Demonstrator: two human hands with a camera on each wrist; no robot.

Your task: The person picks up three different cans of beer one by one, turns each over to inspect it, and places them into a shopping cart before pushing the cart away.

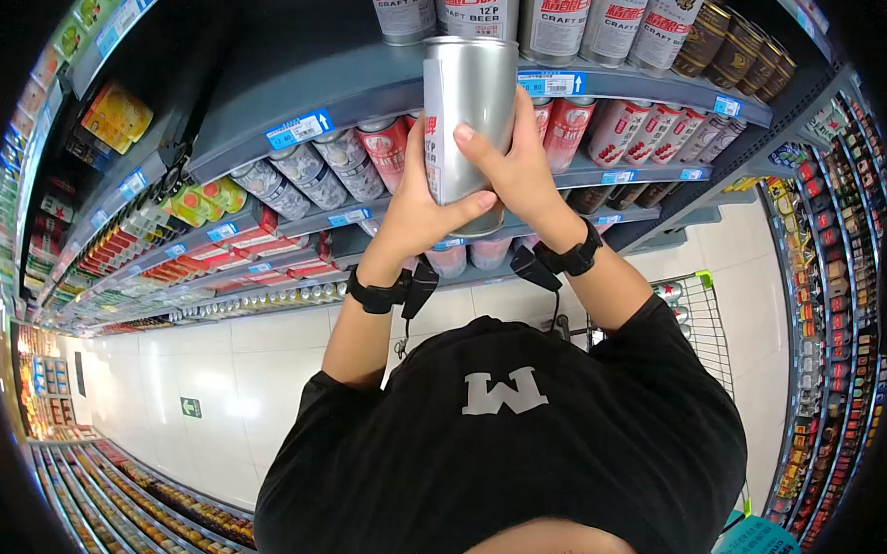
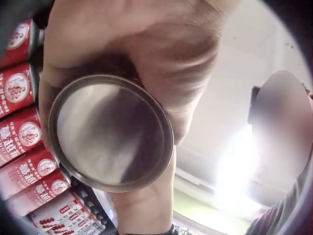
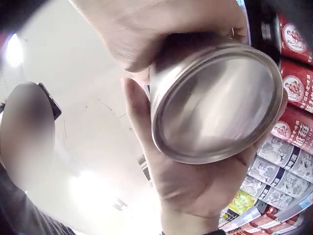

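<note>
A tall silver beer can (image 1: 474,102) with a white label stands nearly upright between both hands, in front of the shelf. My left hand (image 1: 418,210) grips its lower left side, thumb across the front. From the right, my right hand (image 1: 525,177) wraps round it, the thumb pressed on the front higher up. The round metal base of the can (image 2: 110,137) faces the camera in the left wrist view, with fingers partly hidden behind it. In the right wrist view the base (image 3: 217,107) shows too, cupped by both hands.
Large craft beer cans (image 1: 560,22) line the upper shelf just behind. Red and white cans (image 1: 620,132) and silver-blue cans (image 1: 310,175) fill the shelf below. A wire shopping cart (image 1: 706,325) with cans stands at the right. Another stocked shelf (image 1: 823,320) runs beyond the aisle.
</note>
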